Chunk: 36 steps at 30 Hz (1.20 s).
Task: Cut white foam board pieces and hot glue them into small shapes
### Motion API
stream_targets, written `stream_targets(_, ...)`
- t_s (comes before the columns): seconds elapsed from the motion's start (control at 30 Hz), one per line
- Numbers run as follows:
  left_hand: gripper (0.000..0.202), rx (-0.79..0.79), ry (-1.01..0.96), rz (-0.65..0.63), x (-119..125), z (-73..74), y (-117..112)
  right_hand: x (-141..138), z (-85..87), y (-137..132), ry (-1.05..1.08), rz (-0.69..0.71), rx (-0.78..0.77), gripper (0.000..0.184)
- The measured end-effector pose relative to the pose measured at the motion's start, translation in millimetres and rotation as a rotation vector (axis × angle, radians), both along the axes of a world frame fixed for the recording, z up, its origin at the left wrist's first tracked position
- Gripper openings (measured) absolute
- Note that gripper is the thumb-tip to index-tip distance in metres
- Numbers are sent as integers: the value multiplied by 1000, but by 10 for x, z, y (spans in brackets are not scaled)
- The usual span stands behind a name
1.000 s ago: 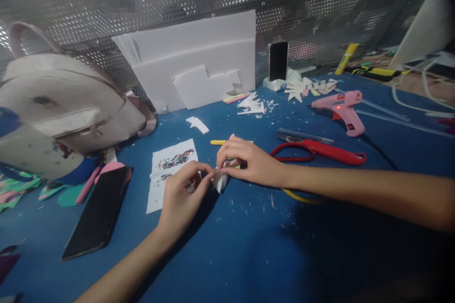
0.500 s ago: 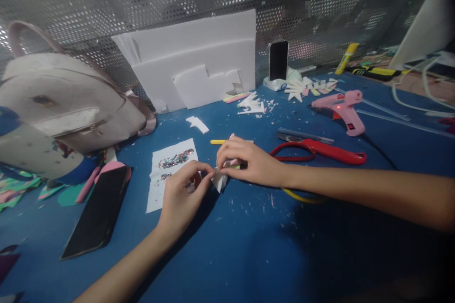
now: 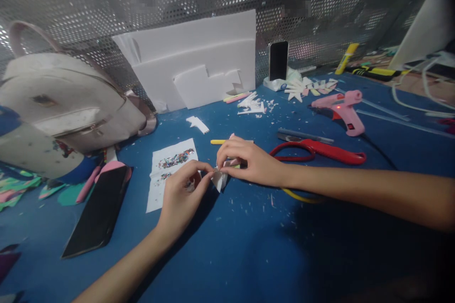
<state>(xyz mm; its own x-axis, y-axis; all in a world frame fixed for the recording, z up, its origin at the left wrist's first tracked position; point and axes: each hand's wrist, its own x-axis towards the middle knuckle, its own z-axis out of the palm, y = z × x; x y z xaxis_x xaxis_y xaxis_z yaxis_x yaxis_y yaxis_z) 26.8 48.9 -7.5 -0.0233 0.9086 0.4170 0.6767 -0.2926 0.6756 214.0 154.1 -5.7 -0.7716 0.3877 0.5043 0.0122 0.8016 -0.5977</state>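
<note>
Between my two hands is a small white pointed piece, low over the blue table. My left hand pinches its left edge between thumb and forefinger. The fingertips of my right hand are pressed together at the top of the same piece; anything tiny between them is too small to make out. Left of the piece lies a folded white paper with shiny multicoloured sequins on it, partly covered by my left hand. A yellow stick lies just behind my right hand.
Red-handled scissors and a pink glue gun with a lit red light lie right. A black phone rests left, near a pale backpack. White foam boards lean at the back, near white scraps.
My right fingertips have shifted very slightly at the top of the white piece. Everything else stays as it was.
</note>
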Motion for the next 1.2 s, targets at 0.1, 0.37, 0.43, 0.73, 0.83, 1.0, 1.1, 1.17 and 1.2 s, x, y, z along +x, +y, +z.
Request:
stream_targets(0.1,8,-2,-10,3,11,8,10,1,7,-3,1,1,2,6)
stream_targets(0.37,9,-4,-1,0,4,-2,6,-5,-11,-8,-2,-6,7,5)
stream_targets(0.43,9,-3,-2,-4,4,-1,3,-5,-12,-8,-3,-10,7,5)
stream_targets(0.73,8,1,0,-7,12,-5,8,-3,2,-13,-10,-8,-4,6)
stream_targets(0.83,8,-2,0,-10,7,-6,13,-2,3,-11,-4,-7,0,6)
stream_targets(1.0,8,1,4,-3,-3,-5,9,-2,0,-7,-3,-2,-2,6)
stream_targets(1.1,8,-1,1,-6,-3,-9,5,-2,-1,-8,-16,-11,-3,6)
stream_targets(1.17,8,1,-4,-8,-2,-11,5,-3,0,-9,-18,-12,-3,6)
stream_targets(1.2,8,0,-5,-8,-2,-11,5,-3,1,-9,-18,-12,-3,6)
